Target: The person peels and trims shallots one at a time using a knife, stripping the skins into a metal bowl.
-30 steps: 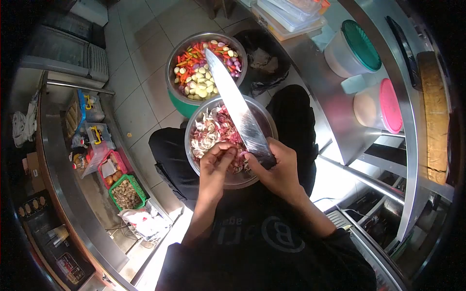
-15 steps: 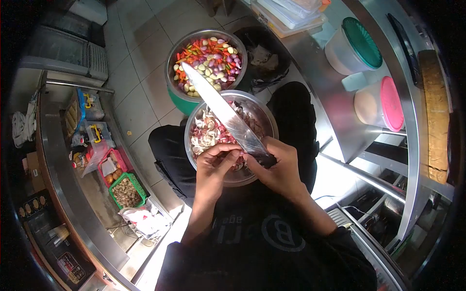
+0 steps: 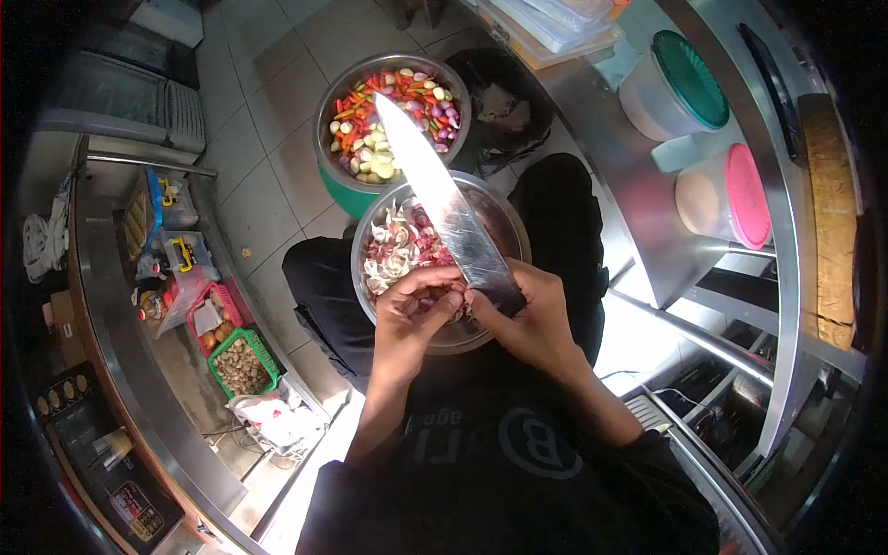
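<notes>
My right hand [image 3: 532, 314] is closed on a large knife [image 3: 439, 199], whose wide blade points up and to the left across two bowls. My left hand [image 3: 412, 314] pinches a small piece, perhaps a shallot, close to the right thumb; the fingers partly hide it. Both hands are over the near edge of a metal bowl [image 3: 513, 222] holding pale and reddish peels [image 3: 393, 245]. Beyond it, a larger metal bowl [image 3: 324, 120] contains red and green chillies [image 3: 356, 106], peeled garlic [image 3: 375, 157] and purple shallots [image 3: 444, 116]. The blade tip hangs over that bowl.
A black bag [image 3: 504, 111] lies right of the far bowl. To the right, a metal shelf holds a green-lidded tub [image 3: 652, 97] and a pink-lidded tub [image 3: 708, 199]. At left are a green basket [image 3: 242, 363], a red basket [image 3: 213, 319] and plastic boxes [image 3: 176, 203].
The blade tip swung left, then back partway to the right. My left fingers rose slightly and stayed close to my right thumb. The bowls have hardly moved.
</notes>
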### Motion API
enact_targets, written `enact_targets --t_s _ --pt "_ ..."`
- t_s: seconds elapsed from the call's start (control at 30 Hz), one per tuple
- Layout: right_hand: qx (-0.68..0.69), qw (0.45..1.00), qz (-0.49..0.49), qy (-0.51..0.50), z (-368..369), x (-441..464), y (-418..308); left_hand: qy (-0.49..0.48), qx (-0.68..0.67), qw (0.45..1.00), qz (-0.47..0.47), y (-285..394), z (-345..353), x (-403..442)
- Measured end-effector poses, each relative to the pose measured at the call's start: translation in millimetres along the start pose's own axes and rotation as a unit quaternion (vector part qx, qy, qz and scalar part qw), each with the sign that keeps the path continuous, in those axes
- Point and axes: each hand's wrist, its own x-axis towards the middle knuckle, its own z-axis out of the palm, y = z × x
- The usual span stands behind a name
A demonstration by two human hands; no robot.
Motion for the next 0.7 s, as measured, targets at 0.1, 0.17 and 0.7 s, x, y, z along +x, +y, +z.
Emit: enact_targets --t_s 0.1,0.17,0.7 --pt "0.010 1.000 0.004 0.005 0 -1 1 0.001 0.010 1.000 0.008 0 -1 2" --pt "0.001 0.999 0.042 0.026 0 -3 1 -0.001 0.024 1.000 0.012 -2 -3 3" --pt "-0.091 0.991 -0.078 -0.061 -8 -2 -10 -0.002 -0.132 0.989 -0.065 -11 -12 -2"
